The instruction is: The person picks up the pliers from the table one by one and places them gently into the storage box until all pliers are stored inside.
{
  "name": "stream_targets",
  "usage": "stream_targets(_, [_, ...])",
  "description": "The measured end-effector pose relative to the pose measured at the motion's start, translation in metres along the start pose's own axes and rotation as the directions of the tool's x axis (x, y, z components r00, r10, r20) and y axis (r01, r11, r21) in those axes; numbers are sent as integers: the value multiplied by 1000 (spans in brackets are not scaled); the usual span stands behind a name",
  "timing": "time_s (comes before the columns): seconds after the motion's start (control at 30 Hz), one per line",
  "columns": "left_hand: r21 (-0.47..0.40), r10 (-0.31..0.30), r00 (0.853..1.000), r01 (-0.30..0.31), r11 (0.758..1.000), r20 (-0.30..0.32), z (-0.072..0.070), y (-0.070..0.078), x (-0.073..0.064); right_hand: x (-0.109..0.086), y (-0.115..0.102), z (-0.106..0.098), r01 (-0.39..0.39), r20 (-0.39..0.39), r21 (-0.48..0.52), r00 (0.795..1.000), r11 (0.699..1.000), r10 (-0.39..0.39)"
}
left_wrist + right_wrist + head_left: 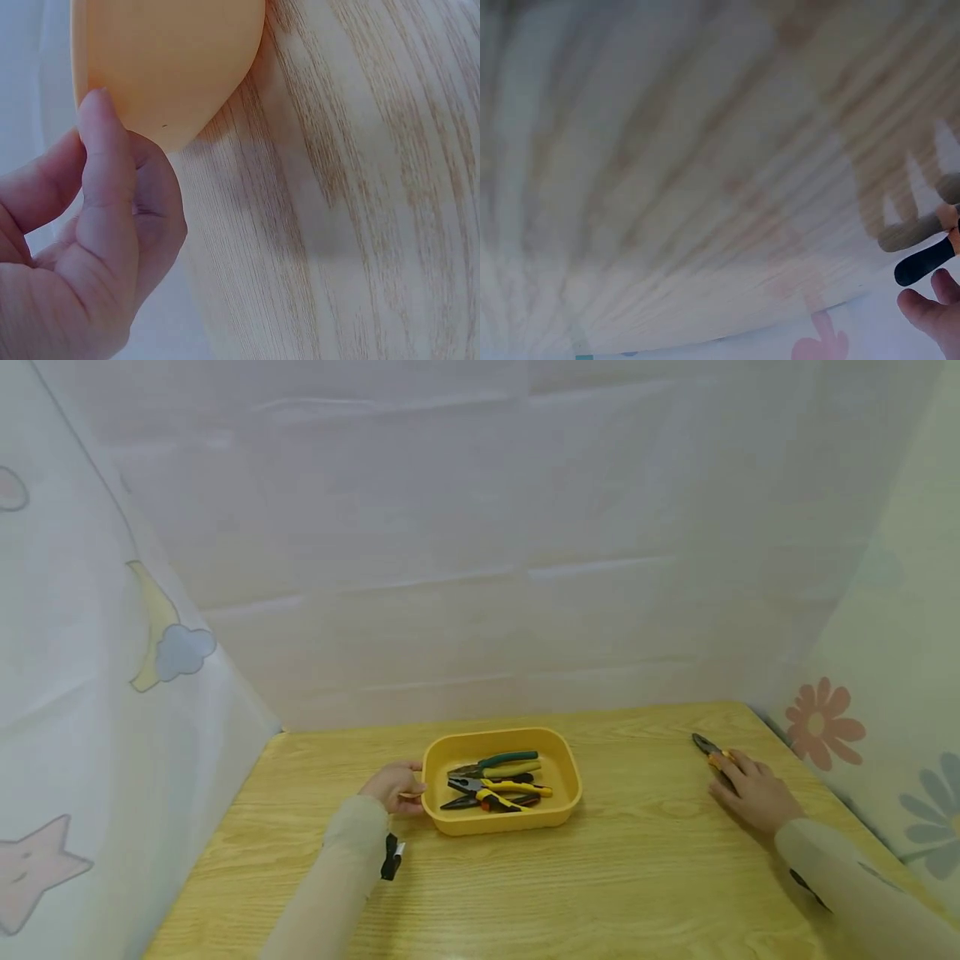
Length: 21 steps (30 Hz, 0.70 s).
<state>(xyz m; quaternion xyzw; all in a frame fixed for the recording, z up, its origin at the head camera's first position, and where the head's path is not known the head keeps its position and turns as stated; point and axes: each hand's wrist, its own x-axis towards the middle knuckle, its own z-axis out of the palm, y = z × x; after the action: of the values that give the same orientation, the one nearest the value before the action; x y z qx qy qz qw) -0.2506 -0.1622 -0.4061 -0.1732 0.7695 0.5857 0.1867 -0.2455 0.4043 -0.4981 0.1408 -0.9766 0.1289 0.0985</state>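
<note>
At the middle of the table stands a yellow plastic tray [501, 827]. My left hand [396, 787] pinches its left rim, and in the left wrist view the thumb and fingers [105, 172] bend round that edge. Inside lie several pliers: green-and-yellow handled pliers [510, 768], yellow-and-black combination pliers [504, 789] and dark long-nosed pliers [459, 802]. Far right on the table is another pair of pliers [705, 743] with orange-yellow and black handles. Over its handles lies my right hand [757, 797], fingers spread forward. Two fingertips show beside a black handle end [924, 262] in the right wrist view.
The wooden table [630, 877] meets a pale cloth backdrop [480, 568] at the back. Printed side sheets stand at left and right, and a flower print [821, 722] is close to the right hand. A black wrist strap [391, 857] hangs under the left sleeve.
</note>
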Motion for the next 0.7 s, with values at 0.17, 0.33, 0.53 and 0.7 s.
stream_targets(0.17, [4,4,1000,-4,1000,9,0,0,1,2,9,4,-52,67,-18,996,998,53])
stream_targets(0.33, [7,-1,1000,1,1000,8,0,1,1,5,14,6,-75,96,-36,992,997,78])
stream_targets(0.53, [1,-10,1000,10,1000,1,1,1,1,7,18,9,-76,91,-47,993,996,81])
stream_targets(0.7, [-2,-13,1000,13,1000,-3,0,2,1,9,20,12,-61,63,-81,996,995,66])
